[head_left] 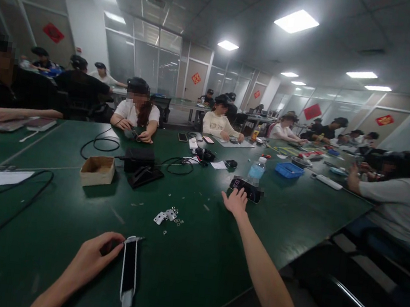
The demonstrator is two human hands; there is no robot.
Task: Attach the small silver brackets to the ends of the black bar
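My left hand point(95, 255) is closed, thumb and fingertips pinched at the upper end of a long, narrow dark piece with a white rim point(129, 269), which lies on the green table. A thin metallic bit shows at that end; its exact kind is unclear. Further out, my right hand point(235, 203) reaches forward with fingers spread, the tips touching a phone point(254, 194) with a lit screen. Small metal plates point(165, 215) lie between my hands, with several rings or nuts point(178, 221) beside them. A clear bottle with blue liquid point(257, 168) stands just behind the phone.
A cardboard box point(97, 170), a black box-like device point(139, 159) and a black stand point(145, 178) sit ahead on the left, with cables around. A blue tray point(289, 170) is to the right. Several people sit along the table point(188, 277); paper scraps lie at left.
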